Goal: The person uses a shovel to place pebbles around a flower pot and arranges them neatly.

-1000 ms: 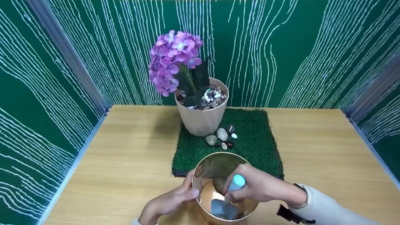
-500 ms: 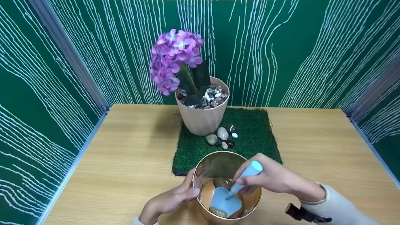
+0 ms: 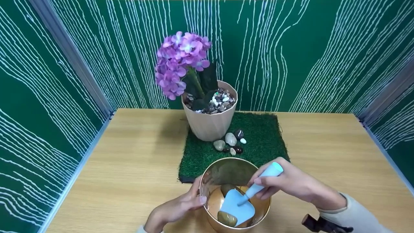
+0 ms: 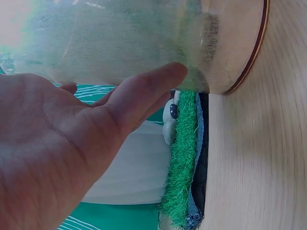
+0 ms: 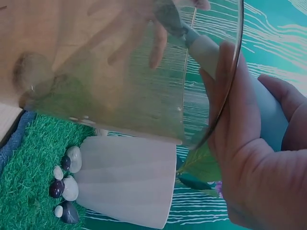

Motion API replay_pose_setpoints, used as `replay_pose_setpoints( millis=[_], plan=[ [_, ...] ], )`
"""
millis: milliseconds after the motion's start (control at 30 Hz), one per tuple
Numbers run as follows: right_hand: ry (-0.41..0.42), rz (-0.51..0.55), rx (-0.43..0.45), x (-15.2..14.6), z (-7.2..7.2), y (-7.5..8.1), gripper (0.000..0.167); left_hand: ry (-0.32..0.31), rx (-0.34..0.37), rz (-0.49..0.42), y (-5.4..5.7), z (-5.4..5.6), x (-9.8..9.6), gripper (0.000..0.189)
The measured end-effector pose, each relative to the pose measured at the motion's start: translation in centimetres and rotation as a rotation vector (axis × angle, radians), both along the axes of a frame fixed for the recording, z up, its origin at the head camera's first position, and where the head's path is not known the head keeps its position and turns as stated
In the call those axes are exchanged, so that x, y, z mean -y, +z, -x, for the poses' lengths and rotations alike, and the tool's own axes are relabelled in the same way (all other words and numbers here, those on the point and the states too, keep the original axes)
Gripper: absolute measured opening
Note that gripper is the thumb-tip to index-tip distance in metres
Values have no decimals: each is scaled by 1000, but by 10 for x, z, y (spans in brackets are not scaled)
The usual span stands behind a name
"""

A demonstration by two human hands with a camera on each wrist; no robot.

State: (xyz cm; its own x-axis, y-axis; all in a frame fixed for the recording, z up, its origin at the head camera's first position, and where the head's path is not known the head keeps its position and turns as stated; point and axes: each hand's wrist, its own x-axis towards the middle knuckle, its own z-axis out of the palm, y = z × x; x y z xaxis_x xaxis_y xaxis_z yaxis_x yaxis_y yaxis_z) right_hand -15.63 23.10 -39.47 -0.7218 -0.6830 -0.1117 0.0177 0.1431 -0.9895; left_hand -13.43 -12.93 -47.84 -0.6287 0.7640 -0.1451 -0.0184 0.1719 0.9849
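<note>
My right hand [image 3: 291, 181] grips the handle of a light blue toy shovel [image 3: 237, 208], tilted inside an amber glass bowl [image 3: 210, 174]. A smooth olive-brown stone [image 3: 227, 219] overlaps the near edge of the blade. Behind the blade, partly covered by it, lies a darker stone [image 3: 228, 189]. My left hand [image 3: 179, 204] holds the bowl's left side, thumb near the rim. In the left wrist view, fingers [image 4: 158, 81] lie along the outside of the glass [image 4: 124, 43]. Through the glass in the right wrist view, the left hand's fingers look spread.
A pale pot [image 3: 208, 124] with purple flowers [image 3: 182, 61] and pebbles stands behind the bowl on a green grass mat [image 3: 262, 139]. Several polished stones [image 3: 230, 139] lie before the pot. The wooden table [image 3: 139, 139] meets green patterned walls [image 3: 310, 51] on three sides.
My right hand has drawn right and slightly up, leaning the shovel's handle rightward and bringing its blade into view. The olive-brown stone shows more fully. The left hand and bowl stay in place.
</note>
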Motion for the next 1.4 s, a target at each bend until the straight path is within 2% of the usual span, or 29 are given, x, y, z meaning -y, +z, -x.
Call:
replay_pose_setpoints(
  millis=[300,533,733,1000,1233,1400],
  plan=[
    [-37,41,66,-9,0,-5,36,5,36,17,1,1,0,97],
    [-44,56,96,-12,-2,-9,38,-5,48,-15,0,1,1,96],
    [-51,79,114,-16,-2,-13,29,-8,29,-22,-1,0,0,94],
    [-104,72,142,-23,-3,-16,29,-18,23,-39,-2,-1,0,91],
    [-127,103,172,-32,-1,-14,35,-17,37,-24,-1,-1,-1,88],
    [-121,151,169,-41,3,-10,41,-17,20,-19,0,0,-2,89]
  ],
)
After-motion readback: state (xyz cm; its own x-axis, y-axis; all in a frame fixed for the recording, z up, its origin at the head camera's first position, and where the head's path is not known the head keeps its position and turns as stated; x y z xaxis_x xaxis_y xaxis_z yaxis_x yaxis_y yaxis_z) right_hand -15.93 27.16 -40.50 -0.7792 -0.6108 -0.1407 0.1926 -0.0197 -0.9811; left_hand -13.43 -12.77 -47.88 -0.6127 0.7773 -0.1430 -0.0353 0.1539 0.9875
